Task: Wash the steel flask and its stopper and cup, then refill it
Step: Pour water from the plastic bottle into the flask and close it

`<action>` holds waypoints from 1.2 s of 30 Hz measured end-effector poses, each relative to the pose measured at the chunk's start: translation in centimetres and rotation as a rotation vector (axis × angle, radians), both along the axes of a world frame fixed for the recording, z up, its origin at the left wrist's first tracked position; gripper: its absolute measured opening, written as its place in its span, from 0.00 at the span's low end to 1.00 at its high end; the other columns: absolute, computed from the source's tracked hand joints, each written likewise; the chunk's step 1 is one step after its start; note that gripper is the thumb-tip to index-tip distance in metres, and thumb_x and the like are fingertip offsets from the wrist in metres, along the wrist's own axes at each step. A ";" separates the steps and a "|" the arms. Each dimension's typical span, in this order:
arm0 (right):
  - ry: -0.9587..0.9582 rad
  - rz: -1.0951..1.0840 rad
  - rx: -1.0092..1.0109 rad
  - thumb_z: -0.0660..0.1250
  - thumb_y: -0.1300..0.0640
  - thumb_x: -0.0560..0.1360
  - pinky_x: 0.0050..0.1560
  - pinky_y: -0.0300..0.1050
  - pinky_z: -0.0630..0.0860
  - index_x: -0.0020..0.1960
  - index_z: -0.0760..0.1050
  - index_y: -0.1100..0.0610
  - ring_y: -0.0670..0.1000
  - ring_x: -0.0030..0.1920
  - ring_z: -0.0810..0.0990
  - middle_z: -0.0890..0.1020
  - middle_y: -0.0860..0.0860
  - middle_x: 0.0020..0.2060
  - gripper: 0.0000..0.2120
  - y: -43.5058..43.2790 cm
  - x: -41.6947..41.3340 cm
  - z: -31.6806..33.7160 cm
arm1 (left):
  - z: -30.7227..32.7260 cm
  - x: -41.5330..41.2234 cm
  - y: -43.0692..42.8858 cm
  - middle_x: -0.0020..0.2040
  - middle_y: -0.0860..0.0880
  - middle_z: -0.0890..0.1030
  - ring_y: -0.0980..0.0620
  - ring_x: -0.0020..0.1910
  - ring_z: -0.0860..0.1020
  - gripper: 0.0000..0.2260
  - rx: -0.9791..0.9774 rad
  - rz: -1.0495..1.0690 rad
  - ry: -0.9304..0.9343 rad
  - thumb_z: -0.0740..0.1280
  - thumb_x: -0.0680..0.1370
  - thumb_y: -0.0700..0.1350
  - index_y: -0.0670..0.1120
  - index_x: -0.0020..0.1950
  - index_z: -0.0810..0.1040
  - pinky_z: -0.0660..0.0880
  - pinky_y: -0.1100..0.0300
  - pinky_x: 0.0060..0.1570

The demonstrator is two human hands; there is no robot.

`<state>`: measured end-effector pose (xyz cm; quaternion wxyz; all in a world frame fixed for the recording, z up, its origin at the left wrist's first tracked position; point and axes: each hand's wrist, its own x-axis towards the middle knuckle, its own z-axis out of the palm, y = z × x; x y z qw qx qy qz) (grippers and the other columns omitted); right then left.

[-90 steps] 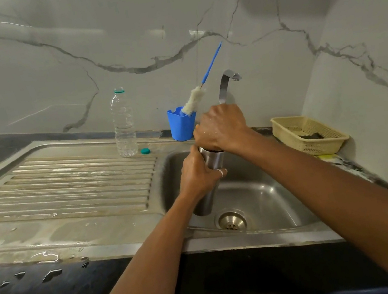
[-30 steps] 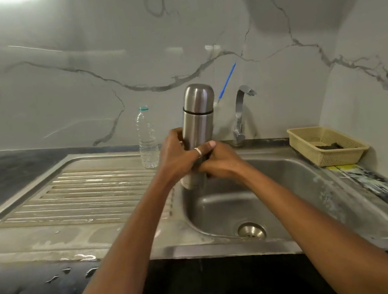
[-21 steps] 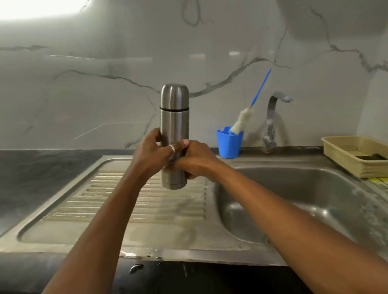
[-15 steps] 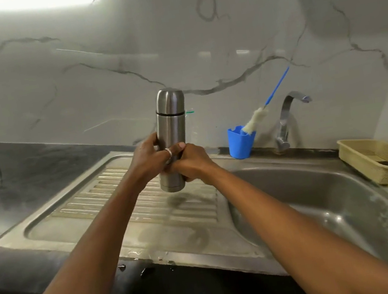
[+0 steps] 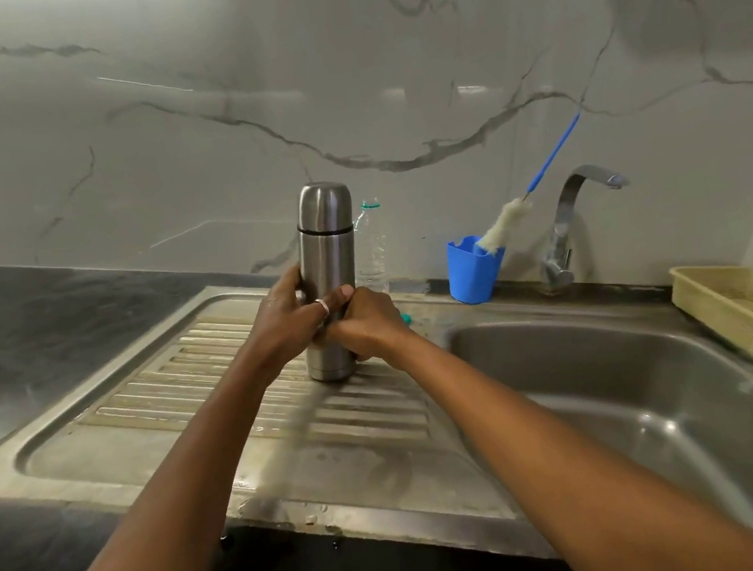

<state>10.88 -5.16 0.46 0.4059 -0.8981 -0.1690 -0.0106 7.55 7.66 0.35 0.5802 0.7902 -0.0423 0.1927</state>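
While it stands upright over the drainboard (image 5: 158, 391), the flask (image 5: 328, 253) is gripped low, left hand (image 5: 293, 321) and right hand (image 5: 366, 324) curled round it.

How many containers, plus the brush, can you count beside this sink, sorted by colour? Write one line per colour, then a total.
Silver: 1, the tall cylindrical steel flask
Blue: 2, the blue plastic cup and the blue-handled white bottle brush
Clear: 1, the clear plastic water bottle
Beige: 1, the beige woven plastic basket
Total: 5
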 end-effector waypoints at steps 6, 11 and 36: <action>0.001 0.002 -0.042 0.78 0.46 0.69 0.52 0.53 0.83 0.61 0.78 0.54 0.53 0.49 0.82 0.83 0.51 0.50 0.24 0.4 0.1 0.0 | -0.3 -0.2 -0.2 0.58 0.54 0.81 0.53 0.56 0.81 0.24 -0.026 0.064 0.001 0.76 0.75 0.55 0.55 0.69 0.75 0.80 0.53 0.51; 0.041 0.010 -0.060 0.77 0.44 0.71 0.54 0.50 0.81 0.63 0.77 0.55 0.53 0.51 0.82 0.84 0.53 0.53 0.25 0.4 -0.1 0.1 | 0.2 -0.8 -1.3 0.60 0.50 0.79 0.48 0.59 0.79 0.29 0.030 0.141 0.039 0.76 0.75 0.54 0.51 0.72 0.71 0.78 0.54 0.52; -0.118 -0.078 -0.365 0.60 0.62 0.81 0.40 0.43 0.72 0.52 0.81 0.65 0.54 0.42 0.77 0.81 0.58 0.45 0.11 -11.3 5.9 1.1 | 0.7 4.8 -14.1 0.80 0.42 0.58 0.43 0.80 0.57 0.29 0.168 0.360 -0.278 0.64 0.83 0.42 0.39 0.81 0.55 0.56 0.58 0.74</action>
